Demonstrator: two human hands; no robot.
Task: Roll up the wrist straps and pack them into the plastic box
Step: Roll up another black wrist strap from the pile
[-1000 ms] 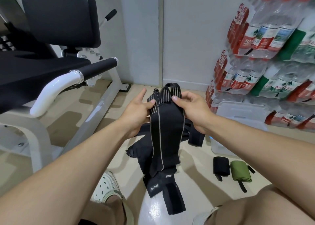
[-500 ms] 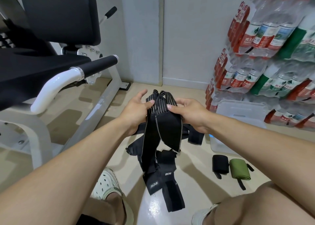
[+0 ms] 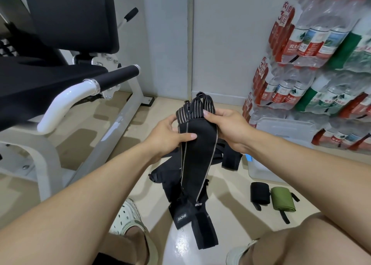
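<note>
A black wrist strap (image 3: 197, 144) with grey edging hangs from both my hands above the floor. My left hand (image 3: 166, 136) pinches its upper left side, thumb laid across the front. My right hand (image 3: 226, 128) grips the striped top end from the right. Its lower end dangles onto a loose pile of black straps (image 3: 186, 210) on the floor. A rolled black strap (image 3: 259, 194) and a rolled green strap (image 3: 282, 199) lie side by side on the floor to the right. The clear plastic box (image 3: 261, 168) stands behind them, partly hidden by my right forearm.
A white gym machine frame (image 3: 66, 98) with black pads fills the left. Stacked packs of bottled water (image 3: 313, 54) line the right wall. The box's lid (image 3: 285, 128) leans against them. My feet in pale clogs (image 3: 128, 218) and my knees are at the bottom.
My left thumb has slid across the front of the strap. The strap's upper end has been folded over more, and both hands have shifted slightly lower.
</note>
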